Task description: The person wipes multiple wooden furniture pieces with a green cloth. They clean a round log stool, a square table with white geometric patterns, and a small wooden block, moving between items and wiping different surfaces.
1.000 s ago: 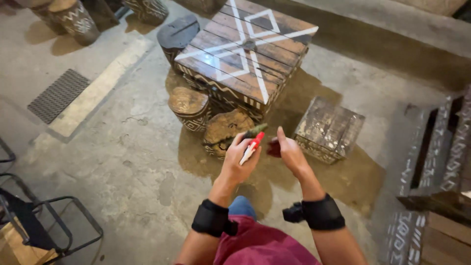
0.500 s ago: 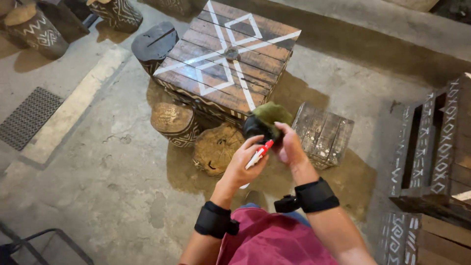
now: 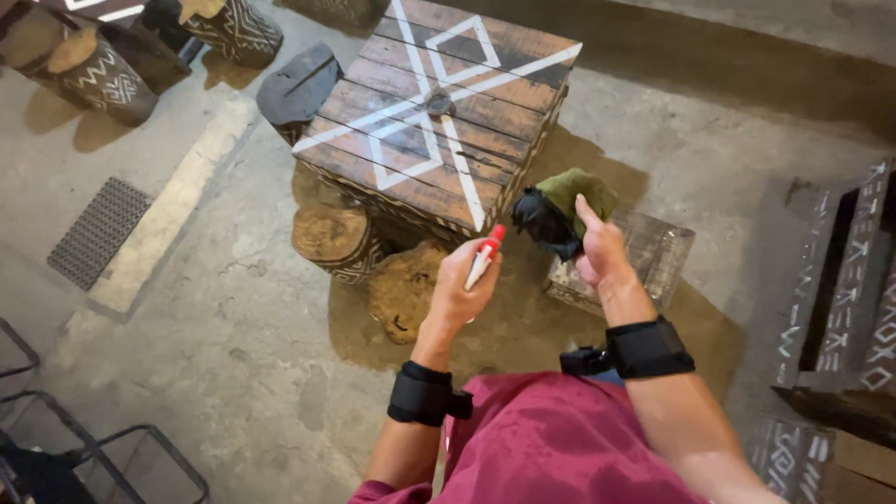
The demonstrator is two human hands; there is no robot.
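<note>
My left hand grips a white marker with a red cap, tip end pointing up and away from me. My right hand holds up a small carved figure, dark on its left side and green on top, thumb raised beside it. The two hands are close together in front of my chest. Both wrists wear black bands. Directly beyond the hands stands a square wooden table made of planks, painted with white diamond lines.
Tree-stump stools with white patterns sit under the table's near edge. A small patterned crate stands behind my right hand. More painted stumps lie far left, a floor drain grate left, metal chair legs bottom left, painted wooden steps right.
My right hand has lifted the carved figure up from beside the marker to table-edge height. The view has shifted closer to the table. The left hand keeps hold of the marker.
</note>
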